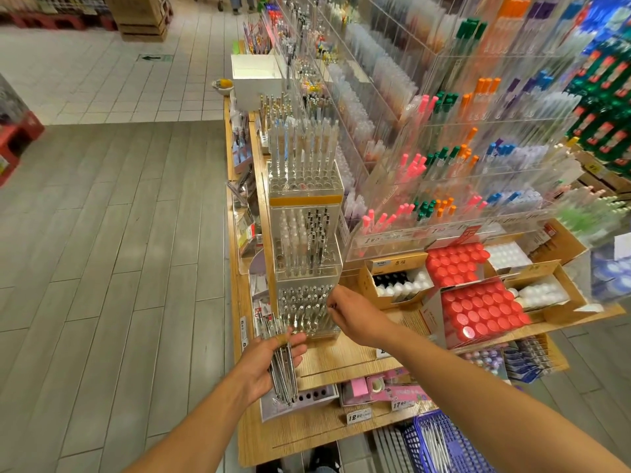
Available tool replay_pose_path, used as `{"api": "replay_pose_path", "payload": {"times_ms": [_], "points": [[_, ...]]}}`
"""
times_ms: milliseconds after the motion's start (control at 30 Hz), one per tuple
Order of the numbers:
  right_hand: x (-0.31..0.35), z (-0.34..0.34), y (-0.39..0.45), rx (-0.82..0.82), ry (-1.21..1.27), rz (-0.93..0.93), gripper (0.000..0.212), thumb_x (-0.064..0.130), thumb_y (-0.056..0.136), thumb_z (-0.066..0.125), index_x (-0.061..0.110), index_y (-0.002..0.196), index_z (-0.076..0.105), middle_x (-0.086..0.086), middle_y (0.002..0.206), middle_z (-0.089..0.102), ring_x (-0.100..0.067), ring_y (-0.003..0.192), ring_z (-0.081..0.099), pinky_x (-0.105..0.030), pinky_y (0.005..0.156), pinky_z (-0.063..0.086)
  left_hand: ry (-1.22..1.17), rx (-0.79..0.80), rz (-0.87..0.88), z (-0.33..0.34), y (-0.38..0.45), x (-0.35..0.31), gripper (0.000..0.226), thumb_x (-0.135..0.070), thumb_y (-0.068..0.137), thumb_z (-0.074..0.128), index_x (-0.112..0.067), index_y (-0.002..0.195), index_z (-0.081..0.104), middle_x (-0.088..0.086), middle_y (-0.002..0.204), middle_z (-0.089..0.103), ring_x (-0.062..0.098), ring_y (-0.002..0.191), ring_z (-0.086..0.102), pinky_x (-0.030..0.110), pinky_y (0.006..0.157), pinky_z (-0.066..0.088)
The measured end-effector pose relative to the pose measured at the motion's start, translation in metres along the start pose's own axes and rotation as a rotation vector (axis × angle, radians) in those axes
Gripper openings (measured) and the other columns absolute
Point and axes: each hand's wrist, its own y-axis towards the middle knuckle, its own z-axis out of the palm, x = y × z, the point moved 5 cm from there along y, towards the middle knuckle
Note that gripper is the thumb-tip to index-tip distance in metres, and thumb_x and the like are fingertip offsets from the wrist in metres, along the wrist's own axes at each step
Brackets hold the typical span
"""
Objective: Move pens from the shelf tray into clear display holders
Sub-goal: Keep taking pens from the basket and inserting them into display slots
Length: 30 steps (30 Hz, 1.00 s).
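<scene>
Left hand (269, 361): a bundle of pens (281, 367) is gripped, fingers curled round it, just in front of the holders; plenty left to place.
Right hand (345, 310): a single pen appears pinched at the fingertips, beside the lowest holder.
Lowest clear holder (307, 310): largely filled already.
Middle holder (304, 247): partly stocked.
Top holder (304, 158): front holes seen open.

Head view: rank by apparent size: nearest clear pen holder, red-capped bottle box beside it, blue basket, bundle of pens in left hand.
1. Red-capped bottle box
2. Nearest clear pen holder
3. Blue basket: cut off by the frame edge, so unsure
4. Bundle of pens in the left hand
</scene>
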Motion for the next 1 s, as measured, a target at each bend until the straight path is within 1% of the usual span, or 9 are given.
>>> {"api": "replay_pose_path", "payload": {"times_ms": [133, 267, 467, 600, 733, 800, 867, 933, 1000], "points": [[0.005, 0.003, 0.001, -0.043, -0.124, -0.051, 0.012, 0.017, 0.098, 0.049, 0.008, 0.103, 0.057, -0.003, 0.105, 0.051, -0.018, 0.082, 0.052, -0.028, 0.068, 0.042, 0.017, -0.003, 0.008, -0.001, 0.001, -0.001, 0.031, -0.003, 0.089, 0.059, 0.003, 0.12, 0.056, 0.022, 0.109, 0.073, 0.037, 0.109, 0.067, 0.042, 0.08, 0.059], [0.01, 0.01, 0.002, -0.076, -0.188, -0.055, 0.017, 0.015, 0.098, 0.05, 0.004, 0.103, 0.062, -0.006, 0.106, 0.051, -0.021, 0.086, 0.053, -0.034, 0.075, 0.048, 0.033, -0.009, 0.013, -0.004, 0.003, -0.002, 0.025, -0.004, 0.097, 0.053, 0.004, 0.121, 0.053, 0.022, 0.11, 0.073, 0.036, 0.106, 0.07, 0.041, 0.08, 0.06], [0.016, 0.011, 0.012, -0.06, -0.274, -0.018, 0.018, 0.014, 0.097, 0.051, 0.003, 0.1, 0.065, -0.005, 0.101, 0.049, -0.022, 0.09, 0.052, -0.037, 0.074, 0.051, 0.05, -0.006, -0.006, -0.007, 0.007, 0.0, 0.032, -0.006, 0.095, 0.058, 0.006, 0.124, 0.053, 0.021, 0.11, 0.073, 0.032, 0.101, 0.072, 0.04, 0.077, 0.062], [0.016, 0.01, 0.008, -0.082, -0.293, 0.046, 0.015, 0.008, 0.09, 0.058, 0.008, 0.103, 0.065, -0.003, 0.103, 0.053, -0.021, 0.095, 0.053, -0.035, 0.075, 0.052, 0.047, -0.006, -0.014, -0.004, 0.006, -0.001, 0.049, -0.008, 0.088, 0.067, 0.003, 0.13, 0.044, 0.02, 0.112, 0.072, 0.032, 0.103, 0.071, 0.038, 0.072, 0.062], [0.019, 0.005, 0.009, -0.077, -0.12, 0.13, 0.025, 0.018, 0.09, 0.063, 0.013, 0.114, 0.063, -0.002, 0.112, 0.055, -0.019, 0.1, 0.055, -0.032, 0.083, 0.05, 0.042, 0.017, -0.011, -0.002, 0.004, -0.002, 0.059, -0.008, 0.082, 0.072, -0.012, 0.121, 0.028, 0.02, 0.112, 0.073, 0.033, 0.104, 0.071, 0.039, 0.069, 0.061], [0.024, 0.004, 0.012, -0.033, 0.059, 0.178, 0.026, 0.025, 0.092, 0.063, 0.015, 0.115, 0.063, -0.002, 0.112, 0.061, -0.016, 0.097, 0.057, -0.033, 0.085, 0.05, 0.066, 0.021, -0.005, 0.0, 0.003, -0.001, 0.059, -0.006, 0.085, 0.071, -0.007, 0.122, 0.024, 0.02, 0.112, 0.072, 0.033, 0.104, 0.071, 0.039, 0.07, 0.06], [0.028, 0.007, 0.015, 0.029, 0.247, 0.231, 0.026, 0.029, 0.093, 0.064, 0.014, 0.114, 0.064, -0.001, 0.107, 0.065, -0.011, 0.092, 0.058, -0.028, 0.08, 0.049, 0.098, 0.03, -0.007, 0.003, 0.002, -0.001, 0.063, -0.007, 0.082, 0.072, 0.006, 0.132, 0.037, 0.022, 0.112, 0.072, 0.033, 0.103, 0.071, 0.039, 0.071, 0.061], [0.031, 0.013, 0.015, 0.082, 0.391, 0.278, 0.024, 0.028, 0.093, 0.064, 0.01, 0.11, 0.065, 0.0, 0.099, 0.065, -0.005, 0.084, 0.059, -0.019, 0.071, 0.047, 0.122, 0.056, 0.005, 0.008, 0.002, -0.002, 0.056, -0.008, 0.077, 0.073, 0.004, 0.128, 0.053, 0.023, 0.113, 0.071, 0.033, 0.103, 0.071, 0.039, 0.076, 0.061], [0.032, 0.017, 0.013, 0.108, 0.545, 0.328, 0.015, 0.022, 0.094, 0.063, 0.008, 0.099, 0.063, 0.002, 0.083, 0.061, 0.005, 0.063, 0.06, -0.01, 0.056, 0.043, 0.134, 0.07, 0.012, 0.011, 0.001, -0.003, 0.05, -0.009, 0.074, 0.073, 0.001, 0.121, 0.061, 0.023, 0.113, 0.071, 0.033, 0.103, 0.071, 0.04, 0.083, 0.059]]}}
